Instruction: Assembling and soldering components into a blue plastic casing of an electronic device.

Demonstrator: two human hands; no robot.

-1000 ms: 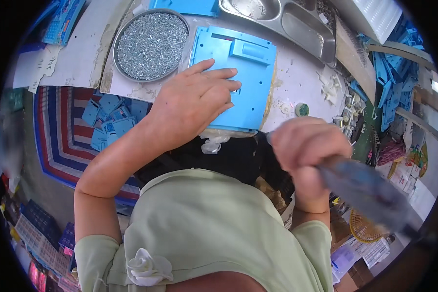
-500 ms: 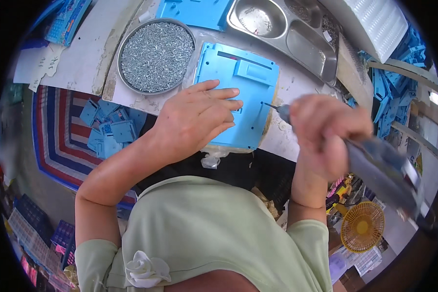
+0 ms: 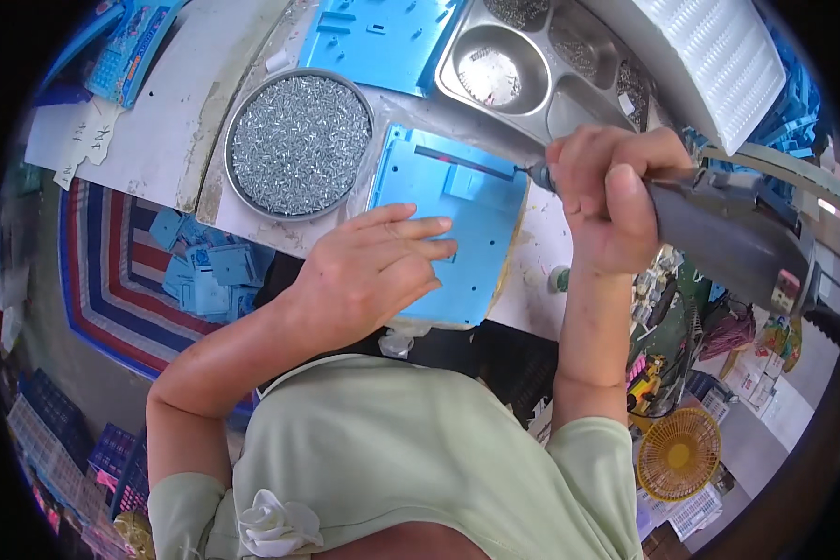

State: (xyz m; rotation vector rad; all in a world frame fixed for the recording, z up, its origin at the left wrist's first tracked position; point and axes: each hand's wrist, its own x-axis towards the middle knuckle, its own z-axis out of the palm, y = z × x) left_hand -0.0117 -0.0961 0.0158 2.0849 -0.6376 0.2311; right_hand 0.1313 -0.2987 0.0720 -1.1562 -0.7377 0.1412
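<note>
Hands (image 3: 373, 275) on panel (image 3: 457, 210), screwdriver (image 3: 719, 224)

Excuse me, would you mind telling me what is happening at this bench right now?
A person is working on a flat light-blue plastic panel on the white workbench. The left hand lies flat on the panel, holding it down. The right hand grips a grey electric screwdriver, its tip at the panel's upper right edge. A round metal dish of silver screws sits just left of the panel.

A flat blue plastic panel (image 3: 457, 215) lies on the worktable, pinned under the spread left hand (image 3: 373, 271). A grey electric screwdriver (image 3: 719, 233) is gripped in the right hand (image 3: 607, 196), its tip set at the panel's far right corner.
</note>
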